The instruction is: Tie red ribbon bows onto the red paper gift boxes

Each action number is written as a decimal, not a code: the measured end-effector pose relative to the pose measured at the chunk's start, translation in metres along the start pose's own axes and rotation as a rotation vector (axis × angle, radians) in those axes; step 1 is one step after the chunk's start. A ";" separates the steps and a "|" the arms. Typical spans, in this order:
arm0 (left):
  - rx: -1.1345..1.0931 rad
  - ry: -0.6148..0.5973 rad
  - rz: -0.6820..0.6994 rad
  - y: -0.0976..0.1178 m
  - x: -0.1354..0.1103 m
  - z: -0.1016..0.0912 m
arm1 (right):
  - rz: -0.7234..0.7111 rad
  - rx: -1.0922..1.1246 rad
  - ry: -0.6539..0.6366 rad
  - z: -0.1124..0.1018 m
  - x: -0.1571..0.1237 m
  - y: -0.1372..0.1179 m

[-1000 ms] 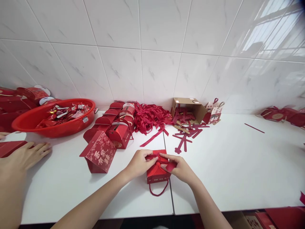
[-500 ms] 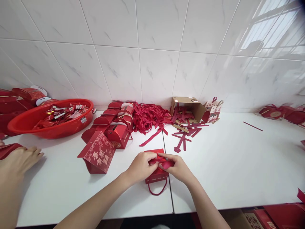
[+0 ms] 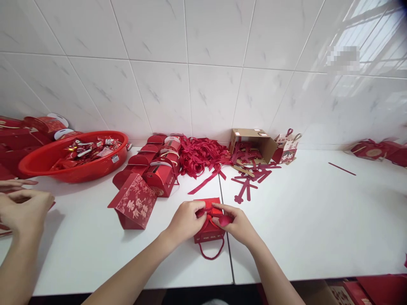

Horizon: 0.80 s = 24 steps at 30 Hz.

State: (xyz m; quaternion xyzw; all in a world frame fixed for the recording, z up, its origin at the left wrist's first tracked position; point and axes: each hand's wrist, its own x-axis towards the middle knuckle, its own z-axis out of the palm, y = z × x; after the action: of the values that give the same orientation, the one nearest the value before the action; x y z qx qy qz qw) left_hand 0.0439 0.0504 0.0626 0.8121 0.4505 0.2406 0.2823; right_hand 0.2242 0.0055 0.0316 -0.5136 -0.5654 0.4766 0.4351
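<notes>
A small red gift box (image 3: pixel 206 237) with a rope handle lies on the white table in front of me. My left hand (image 3: pixel 187 220) is closed at the box's top, its thumb and fingers pinching a red ribbon (image 3: pixel 210 220). From the other side my right hand (image 3: pixel 238 223) pinches the same ribbon, and a loop of it bulges between the fingers. The ribbon looks like a bow across the box. Its knot is partly hidden by my fingertips. Left of my hands, a patterned red box (image 3: pixel 136 205) leans at a tilt.
A co-worker's hands (image 3: pixel 27 212) work on a red box at the far left. Behind stand a red basin (image 3: pixel 85 169) of wrapped sweets, red boxes (image 3: pixel 160 180), piled ribbons (image 3: pixel 203 154) and a carton (image 3: pixel 269 148) spilling dark red strips (image 3: pixel 244 188).
My fingers have drawn slightly apart at the knot, and more of the bow shows. The co-worker's hands have come up and together. The view has shifted slightly.
</notes>
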 end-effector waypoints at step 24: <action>-0.316 0.001 -0.119 -0.013 0.000 -0.007 | -0.010 0.521 0.353 -0.019 -0.014 0.023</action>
State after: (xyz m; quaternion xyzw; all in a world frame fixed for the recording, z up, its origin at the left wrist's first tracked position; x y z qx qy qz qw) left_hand 0.0317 0.0581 0.0585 0.7295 0.4544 0.2914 0.4199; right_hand 0.2478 -0.0059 0.0124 -0.4570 -0.3427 0.5068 0.6457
